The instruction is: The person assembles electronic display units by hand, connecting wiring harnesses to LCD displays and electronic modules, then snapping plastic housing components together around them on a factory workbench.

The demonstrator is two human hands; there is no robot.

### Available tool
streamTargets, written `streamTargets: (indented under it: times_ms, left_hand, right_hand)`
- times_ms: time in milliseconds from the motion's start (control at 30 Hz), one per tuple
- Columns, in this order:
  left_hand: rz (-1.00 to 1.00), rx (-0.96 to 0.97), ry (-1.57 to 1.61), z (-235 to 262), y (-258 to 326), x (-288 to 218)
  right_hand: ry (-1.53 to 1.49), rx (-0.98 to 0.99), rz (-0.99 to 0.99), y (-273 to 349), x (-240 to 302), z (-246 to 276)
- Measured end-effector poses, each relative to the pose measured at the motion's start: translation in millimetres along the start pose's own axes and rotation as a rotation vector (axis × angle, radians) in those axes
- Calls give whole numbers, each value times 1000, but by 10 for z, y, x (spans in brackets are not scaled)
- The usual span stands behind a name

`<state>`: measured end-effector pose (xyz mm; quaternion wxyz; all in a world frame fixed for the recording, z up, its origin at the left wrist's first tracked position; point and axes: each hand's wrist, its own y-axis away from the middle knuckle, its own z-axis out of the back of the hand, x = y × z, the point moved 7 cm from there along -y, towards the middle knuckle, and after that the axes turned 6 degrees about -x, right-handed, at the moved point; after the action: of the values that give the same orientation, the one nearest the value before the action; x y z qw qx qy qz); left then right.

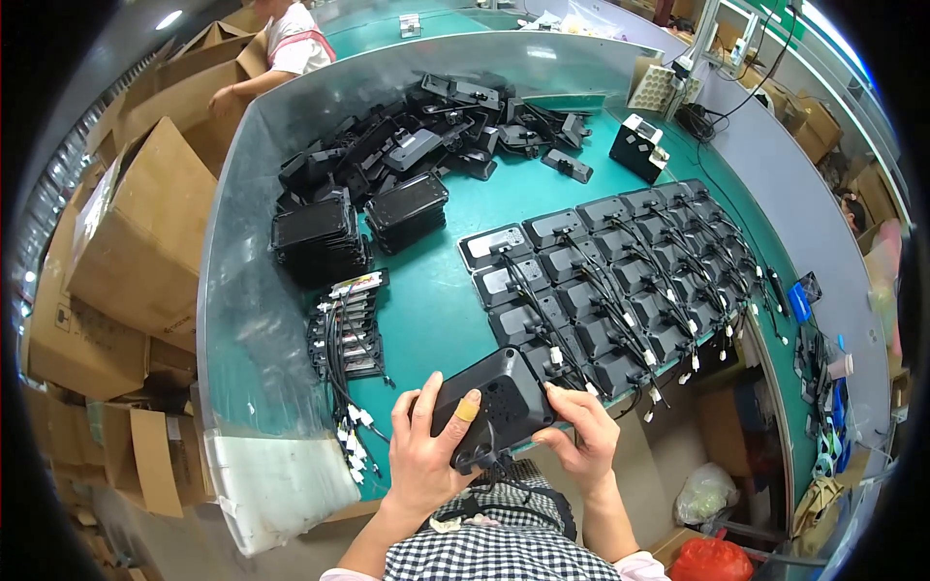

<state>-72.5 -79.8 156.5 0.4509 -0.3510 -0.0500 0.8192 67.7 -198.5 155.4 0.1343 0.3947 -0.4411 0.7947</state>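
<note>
Between my two hands, close to the bench's front edge, is a black plastic housing [511, 392] with small holes in its face and dark cable at its lower end. My left hand [424, 447] is closed round its left side, with a yellow wrap [468, 406] on the thumb. My right hand [587, 438] pinches its right edge between thumb and fingers. Just beyond lie rows of similar black housings [612, 327], with black cables ending in white connectors draped over them. To the left sits a stack of small cabled parts [354, 334], their white plugs hanging toward me.
Two stacks of black panels [315, 230] stand on the green bench [426, 290], before a heap of black plastic parts [417, 136]. A black-and-white box [639, 148] is at the back right. Cardboard boxes [145, 242] crowd the left, where another person [295, 44] stands.
</note>
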Motion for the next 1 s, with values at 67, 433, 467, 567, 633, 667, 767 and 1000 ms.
streamTargets:
  times_ms: [67,433,467,567,633,667,767,1000]
  left_hand:
    - [0,2,-39,45,7,-10]
    - [-60,45,-247,-52,88,-132]
    - [-68,58,-255,-79,104,-130]
    - [-56,125,-79,-116,103,-30]
    - [-35,180,108,-104,109,100]
    - [261,187,482,-123,135,336]
    - [626,186,925,-271,271,683]
    - [794,300,1100,-428,429,676]
  right_hand:
    - [-43,-14,-26,54,29,-45]
    - [-496,2,-738,366,-336,-390]
    - [-583,30,-831,422,-408,-430]
    - [-687,22,-908,477,-530,-388]
    - [-704,-12,-947,507,-607,-287]
    - [-726,-14,-960,513,-619,-243]
    - [-742,7,-970,502,-592,-233]
    - [-631,46,-958,411,-468,-142]
